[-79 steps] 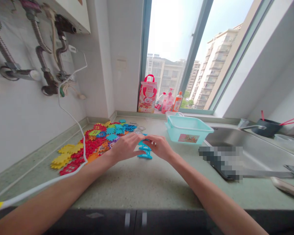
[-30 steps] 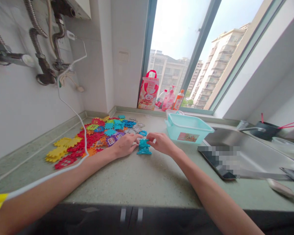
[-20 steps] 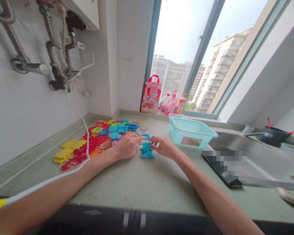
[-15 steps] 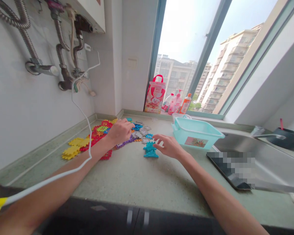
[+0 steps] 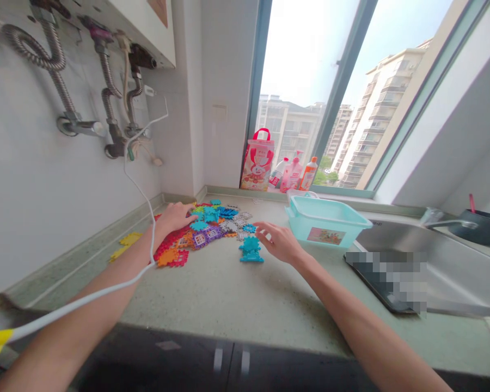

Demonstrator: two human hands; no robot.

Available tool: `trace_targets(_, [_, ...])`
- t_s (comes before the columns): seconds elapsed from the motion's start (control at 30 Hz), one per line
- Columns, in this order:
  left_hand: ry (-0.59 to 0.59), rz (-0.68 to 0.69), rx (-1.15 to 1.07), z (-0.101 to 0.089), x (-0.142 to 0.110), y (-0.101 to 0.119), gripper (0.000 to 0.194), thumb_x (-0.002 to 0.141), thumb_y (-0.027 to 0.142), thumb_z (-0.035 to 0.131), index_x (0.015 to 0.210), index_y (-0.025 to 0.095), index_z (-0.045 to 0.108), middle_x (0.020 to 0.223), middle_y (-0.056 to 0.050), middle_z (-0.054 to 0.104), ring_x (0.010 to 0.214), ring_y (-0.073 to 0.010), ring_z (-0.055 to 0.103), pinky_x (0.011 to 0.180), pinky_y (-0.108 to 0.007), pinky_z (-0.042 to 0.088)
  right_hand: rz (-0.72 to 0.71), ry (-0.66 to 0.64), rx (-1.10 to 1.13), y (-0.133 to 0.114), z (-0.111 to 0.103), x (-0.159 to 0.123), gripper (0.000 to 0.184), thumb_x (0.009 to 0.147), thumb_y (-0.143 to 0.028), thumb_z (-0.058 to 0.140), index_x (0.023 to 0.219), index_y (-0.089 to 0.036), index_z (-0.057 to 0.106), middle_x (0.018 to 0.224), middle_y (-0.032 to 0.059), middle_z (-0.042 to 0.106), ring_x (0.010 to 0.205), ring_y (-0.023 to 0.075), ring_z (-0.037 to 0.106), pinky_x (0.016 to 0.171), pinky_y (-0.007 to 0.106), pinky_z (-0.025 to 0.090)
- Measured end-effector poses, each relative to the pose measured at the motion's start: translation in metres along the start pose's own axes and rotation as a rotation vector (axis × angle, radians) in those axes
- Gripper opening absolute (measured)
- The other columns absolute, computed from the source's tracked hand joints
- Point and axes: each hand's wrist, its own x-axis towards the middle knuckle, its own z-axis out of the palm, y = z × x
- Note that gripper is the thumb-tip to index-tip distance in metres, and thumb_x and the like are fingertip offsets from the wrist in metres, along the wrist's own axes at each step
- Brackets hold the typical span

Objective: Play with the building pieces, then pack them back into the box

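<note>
A small stack of joined teal plastic tiles (image 5: 251, 250) stands on the green countertop (image 5: 228, 294). My right hand (image 5: 280, 242) hovers just right of it, fingers spread and empty. My left hand (image 5: 175, 215) reaches over the far left part of a pile of colourful interlocking tiles (image 5: 200, 231), fingers bent down onto the red and teal pieces; whether it grips one is hidden. Yellow tiles (image 5: 124, 245) lie at the pile's left end, partly behind my forearm.
A teal plastic tub (image 5: 326, 224) stands right of the tiles. A steel sink (image 5: 436, 261) and a dark flat item lie further right. Bottles and a red-handled bag (image 5: 257, 167) line the window sill. A white cable (image 5: 147, 218) hangs from wall pipes over my left arm.
Both hands let go of the teal stack. My left hand moved left and away over the tile pile. My right hand stayed beside the stack with fingers spread. The camera turned slightly left.
</note>
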Motion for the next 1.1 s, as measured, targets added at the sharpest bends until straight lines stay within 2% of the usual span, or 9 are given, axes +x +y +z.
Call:
trace_targets(0.1, [0.089, -0.006, -0.152, -0.005, 0.004, -0.001, 0.045, 0.093, 0.051, 0.063, 0.125, 0.022, 0.075, 0.116, -0.012, 0.080, 0.107, -0.0307, 0.072, 0.097, -0.040, 0.053, 0.007, 0.037, -0.010, 0.001, 0.000, 0.000, 0.027, 0.105, -0.027, 0.057, 0.130, -0.026, 0.068, 0.109, 0.0045, 0.081, 0.082, 0.0163, 0.076, 0.074, 0.027, 0.057])
trace_targets(0.2, [0.257, 0.059, -0.392, -0.019, 0.002, 0.020, 0.032, 0.095, 0.044, 0.063, 0.114, 0.022, 0.077, 0.111, -0.009, 0.081, 0.099, -0.0261, 0.074, 0.096, -0.040, 0.056, 0.000, 0.110, 0.000, -0.002, -0.002, 0.001, 0.026, 0.107, -0.029, 0.055, 0.128, -0.025, 0.070, 0.109, 0.0058, 0.080, 0.082, 0.0160, 0.076, 0.072, 0.026, 0.056])
trace_targets(0.3, [0.394, 0.172, -0.576, -0.033, -0.011, 0.067, 0.032, 0.094, 0.047, 0.070, 0.113, 0.022, 0.076, 0.104, -0.005, 0.081, 0.090, -0.0220, 0.075, 0.094, -0.039, 0.058, -0.038, 0.183, 0.033, -0.009, -0.004, 0.001, 0.029, 0.108, -0.036, 0.056, 0.132, -0.025, 0.069, 0.114, 0.0071, 0.078, 0.079, 0.0140, 0.073, 0.071, 0.024, 0.055])
trace_targets(0.43, [0.363, 0.391, -0.766, -0.036, -0.040, 0.143, 0.035, 0.095, 0.050, 0.073, 0.117, 0.023, 0.071, 0.091, -0.001, 0.079, 0.079, -0.0161, 0.073, 0.081, -0.030, 0.060, -0.164, 0.175, 0.072, -0.018, -0.004, 0.000, 0.029, 0.109, -0.039, 0.056, 0.131, -0.028, 0.072, 0.117, 0.0069, 0.076, 0.075, 0.0123, 0.070, 0.074, 0.024, 0.055])
trace_targets(0.53, [0.319, 0.471, -0.849, -0.034, -0.050, 0.168, 0.037, 0.096, 0.050, 0.074, 0.121, 0.023, 0.066, 0.091, 0.000, 0.079, 0.076, -0.0139, 0.073, 0.078, -0.027, 0.061, -0.208, 0.156, 0.085, -0.020, -0.004, 0.000, 0.026, 0.110, -0.033, 0.053, 0.119, -0.027, 0.077, 0.103, 0.0056, 0.079, 0.075, 0.0137, 0.069, 0.075, 0.025, 0.055])
trace_targets(0.63, [0.334, 0.443, -0.737, -0.041, -0.041, 0.148, 0.040, 0.098, 0.052, 0.069, 0.126, 0.023, 0.065, 0.106, -0.004, 0.079, 0.093, -0.0186, 0.075, 0.086, -0.031, 0.061, -0.170, 0.181, 0.145, -0.019, -0.005, 0.001, 0.024, 0.108, -0.030, 0.055, 0.113, -0.025, 0.079, 0.096, 0.0048, 0.079, 0.071, 0.0131, 0.068, 0.073, 0.025, 0.056])
trace_targets(0.73, [0.349, 0.338, -0.363, -0.051, -0.025, 0.100, 0.032, 0.103, 0.048, 0.058, 0.114, 0.022, 0.073, 0.116, -0.010, 0.078, 0.110, -0.0263, 0.071, 0.102, -0.041, 0.054, -0.123, 0.208, 0.249, -0.015, -0.005, 0.001, 0.023, 0.106, -0.032, 0.059, 0.107, -0.023, 0.079, 0.100, 0.0059, 0.077, 0.066, 0.0109, 0.067, 0.065, 0.023, 0.057])
trace_targets(0.87, [0.144, 0.103, 0.022, -0.056, -0.013, 0.050, 0.034, 0.096, 0.048, 0.057, 0.104, 0.023, 0.079, 0.102, -0.011, 0.079, 0.102, -0.0320, 0.071, 0.095, -0.043, 0.052, -0.115, 0.212, 0.326, -0.009, 0.001, 0.001, 0.024, 0.104, -0.036, 0.062, 0.101, -0.021, 0.081, 0.099, 0.0067, 0.073, 0.062, 0.0090, 0.064, 0.058, 0.021, 0.056])
trace_targets(1.1, [-0.185, -0.075, 0.066, -0.054, -0.015, 0.054, 0.065, 0.080, 0.082, 0.057, 0.096, 0.023, 0.080, 0.097, -0.015, 0.081, 0.094, -0.0363, 0.074, 0.083, -0.039, 0.050, -0.059, 0.170, 0.334, 0.003, 0.013, 0.001, 0.022, 0.102, -0.036, 0.066, 0.097, -0.022, 0.083, 0.089, 0.0044, 0.073, 0.058, 0.0085, 0.062, 0.058, 0.022, 0.054])
